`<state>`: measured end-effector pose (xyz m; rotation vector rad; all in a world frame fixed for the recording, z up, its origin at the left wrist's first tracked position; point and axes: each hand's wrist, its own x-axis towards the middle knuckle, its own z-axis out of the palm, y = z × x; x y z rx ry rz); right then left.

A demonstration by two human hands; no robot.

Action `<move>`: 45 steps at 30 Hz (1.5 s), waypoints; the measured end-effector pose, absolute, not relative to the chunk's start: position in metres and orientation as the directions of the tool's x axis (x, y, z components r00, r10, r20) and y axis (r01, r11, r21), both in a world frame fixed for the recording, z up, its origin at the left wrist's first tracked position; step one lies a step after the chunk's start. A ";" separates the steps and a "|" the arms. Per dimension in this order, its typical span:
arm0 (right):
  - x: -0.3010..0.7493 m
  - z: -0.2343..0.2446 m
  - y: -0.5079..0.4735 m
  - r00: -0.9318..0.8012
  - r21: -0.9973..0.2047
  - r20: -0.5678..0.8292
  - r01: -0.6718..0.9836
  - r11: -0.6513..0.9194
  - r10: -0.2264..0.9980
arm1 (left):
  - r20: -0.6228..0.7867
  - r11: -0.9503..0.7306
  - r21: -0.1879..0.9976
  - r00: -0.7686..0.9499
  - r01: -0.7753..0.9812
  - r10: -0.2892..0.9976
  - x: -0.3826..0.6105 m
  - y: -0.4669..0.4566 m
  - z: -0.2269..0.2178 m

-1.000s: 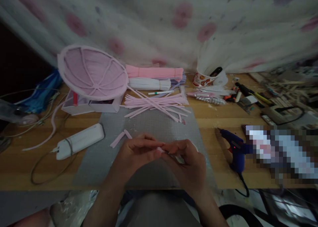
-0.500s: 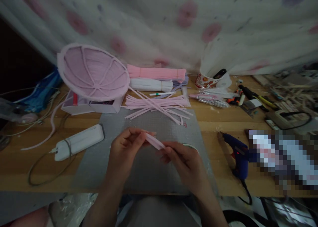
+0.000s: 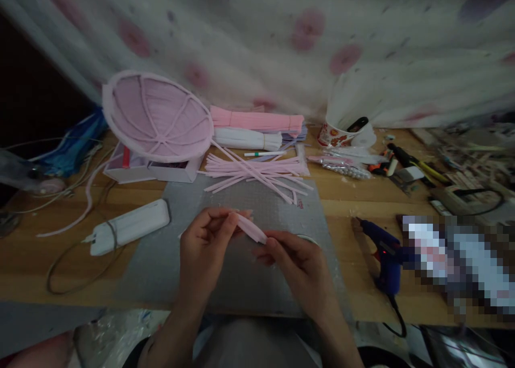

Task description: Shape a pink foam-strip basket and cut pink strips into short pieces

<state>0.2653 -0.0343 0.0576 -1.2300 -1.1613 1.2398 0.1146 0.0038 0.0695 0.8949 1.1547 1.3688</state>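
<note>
Over a grey cutting mat (image 3: 169, 255), my left hand (image 3: 206, 244) and my right hand (image 3: 295, 263) pinch the two ends of a short pink paper strip (image 3: 250, 228). The left fingers grip its upper left end, the right fingers its lower right end. The strip slants down to the right between them. Behind the hands lies a loose pile of long pink strips (image 3: 257, 172). A round pink woven basket piece (image 3: 156, 116) leans on a small white box (image 3: 151, 169) at the back left.
A white device with a cord (image 3: 131, 226) lies left of the mat. A blue glue gun (image 3: 382, 250) rests at the right. Bundles of pink and white paper (image 3: 257, 129), a printed cup (image 3: 336, 134), a pen and tools sit along the back. Cables trail at the left edge.
My hands have moved apart from a tight clasp, and the pink strip now shows stretched between them. The view has shifted slightly.
</note>
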 end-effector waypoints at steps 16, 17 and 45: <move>0.264 0.061 -0.043 -0.038 -0.996 -0.076 -0.036 -0.078 0.996 | -0.015 -0.017 0.976 -0.146 -0.216 0.989 0.113 -0.004 0.070; 0.263 0.062 -0.043 -0.038 -0.996 -0.077 -0.032 -0.078 0.996 | 0.021 -0.043 0.986 -0.138 -0.162 0.990 0.113 -0.005 0.071; 0.257 0.062 -0.041 -0.080 -0.959 -0.145 -0.232 -0.160 0.986 | -0.112 0.056 0.922 -0.126 -0.383 0.986 0.117 -0.008 0.066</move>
